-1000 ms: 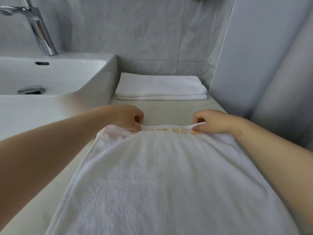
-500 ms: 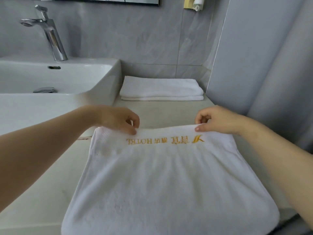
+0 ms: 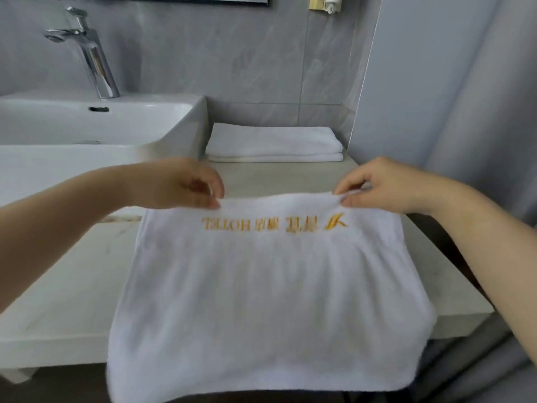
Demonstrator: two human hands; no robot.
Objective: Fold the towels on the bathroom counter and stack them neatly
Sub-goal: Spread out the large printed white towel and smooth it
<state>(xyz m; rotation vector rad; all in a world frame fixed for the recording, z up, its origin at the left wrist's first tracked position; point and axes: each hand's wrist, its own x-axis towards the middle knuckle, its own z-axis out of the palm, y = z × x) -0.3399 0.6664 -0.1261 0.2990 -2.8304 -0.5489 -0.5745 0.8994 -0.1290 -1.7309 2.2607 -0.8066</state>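
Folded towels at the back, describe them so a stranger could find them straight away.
Start at the white sink with the chrome tap. Just right of it, on the counter against the grey tiled wall, lie the folded towels. Unlike the spread towel pinched by both hands, they are stacked, untouched, and show no gold lettering.

**Both hands pinch the far edge of a white hotel towel**

A white towel [image 3: 261, 286] fills the lower middle of the frame, spread over the pale table [image 3: 72, 286] with its near end hanging past the table's front edge. Gold embroidered lettering [image 3: 273, 223] runs upside down just below its far edge. The left hand [image 3: 180, 184] pinches that edge at centre left, the right hand [image 3: 380, 184] at centre right. Above them, in the middle of the frame, a folded white towel stack [image 3: 273, 144] lies against the grey tiled wall. A white basin [image 3: 101, 123] with a chrome tap [image 3: 93, 56] occupies the upper left.
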